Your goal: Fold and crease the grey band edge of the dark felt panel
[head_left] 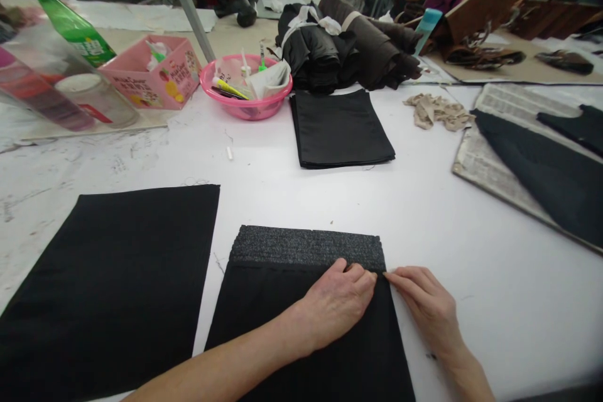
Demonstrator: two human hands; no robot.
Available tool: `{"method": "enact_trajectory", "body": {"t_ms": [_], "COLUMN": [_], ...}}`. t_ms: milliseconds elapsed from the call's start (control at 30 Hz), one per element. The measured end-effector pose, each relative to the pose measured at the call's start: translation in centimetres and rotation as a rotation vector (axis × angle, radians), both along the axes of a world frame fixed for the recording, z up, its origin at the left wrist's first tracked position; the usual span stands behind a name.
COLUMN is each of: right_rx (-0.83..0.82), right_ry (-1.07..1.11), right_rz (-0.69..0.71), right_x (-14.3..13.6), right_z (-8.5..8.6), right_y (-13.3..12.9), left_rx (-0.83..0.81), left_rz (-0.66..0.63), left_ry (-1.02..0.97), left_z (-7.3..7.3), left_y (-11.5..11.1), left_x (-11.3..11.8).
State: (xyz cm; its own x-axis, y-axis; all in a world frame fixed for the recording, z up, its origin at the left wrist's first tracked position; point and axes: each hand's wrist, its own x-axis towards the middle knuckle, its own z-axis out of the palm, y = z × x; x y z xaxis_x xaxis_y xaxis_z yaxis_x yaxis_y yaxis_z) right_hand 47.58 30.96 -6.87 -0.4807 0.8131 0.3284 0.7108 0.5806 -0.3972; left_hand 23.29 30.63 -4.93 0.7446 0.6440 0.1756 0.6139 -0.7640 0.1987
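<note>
A black fabric panel lies flat before me, with a speckled dark grey strip along its far end. My left hand rests on the panel near the strip's right end, its fingers curled and closed on the fabric at the seam. At the panel's right edge, my right hand pinches the corner of the fabric between thumb and fingertips. The two hands' fingertips are close together. To the left lies a stack of black fabric, untouched.
Behind are another black fabric stack, a pink basket of small tools, a pink box, a green bottle and dark rolled material. A board with dark cut pieces lies right. People sit at the far right.
</note>
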Motion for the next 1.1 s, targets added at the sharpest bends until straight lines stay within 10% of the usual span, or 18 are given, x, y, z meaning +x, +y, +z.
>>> {"method": "enact_trajectory", "body": {"t_ms": [1100], "right_rx": [-0.033], "right_ry": [0.001], "right_rz": [-0.018], "right_x": [0.5], "right_z": [0.02], "right_y": [-0.31], "left_rx": [-0.037], "left_rz": [-0.003], "left_ry": [0.035], "left_z": [0.39], "left_y": [0.44], "left_x": [0.66]}}
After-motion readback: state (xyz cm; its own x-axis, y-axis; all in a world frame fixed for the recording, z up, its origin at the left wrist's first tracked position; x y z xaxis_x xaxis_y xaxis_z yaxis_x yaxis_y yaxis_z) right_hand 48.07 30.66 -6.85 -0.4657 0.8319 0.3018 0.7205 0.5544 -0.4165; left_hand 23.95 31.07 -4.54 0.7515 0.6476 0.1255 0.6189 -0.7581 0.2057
